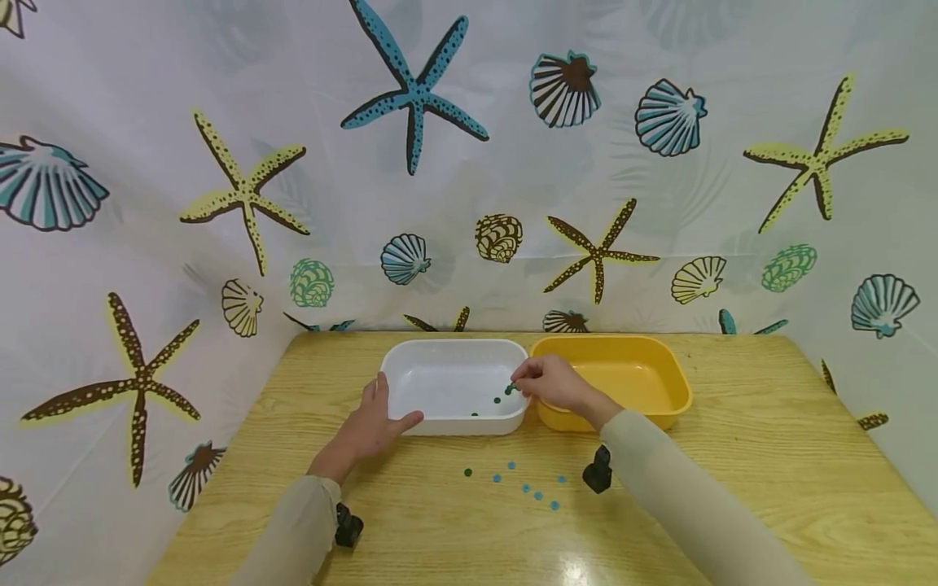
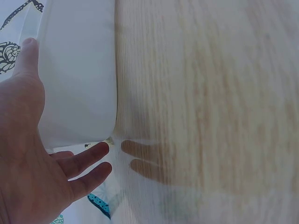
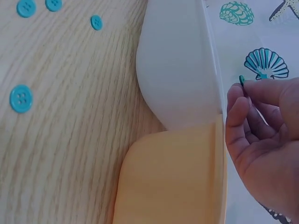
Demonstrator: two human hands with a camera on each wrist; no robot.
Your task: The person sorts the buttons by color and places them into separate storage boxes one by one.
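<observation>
Right hand [image 1: 559,384] pinching green button [image 3: 242,80] | at white tub's [image 1: 454,426] right end, toward tabletop's [image 1: 747,423] far edge | left hand [image 1: 369,423] loosely spread

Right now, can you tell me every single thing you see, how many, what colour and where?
White tub: one, white, on the table, left of the yellow tub
Yellow tub: one, yellow-orange, on the table
Blue buttons: six, blue, on the table in front of the tubs
Loose green button: one, dark green, on the table
Green buttons: at least two, dark green, inside the white tub
Pinched button: one, green, in the right hand's fingertips
Table: one, light wood, under everything
Cloth: white with starfish and shells, behind and beside the table
Black gadgets: two, black, one by each wrist
Sleeves: two, cream, on the arms
Left hand: one, bare, on the white tub's left end
Right hand: one, bare, where the tubs meet
</observation>
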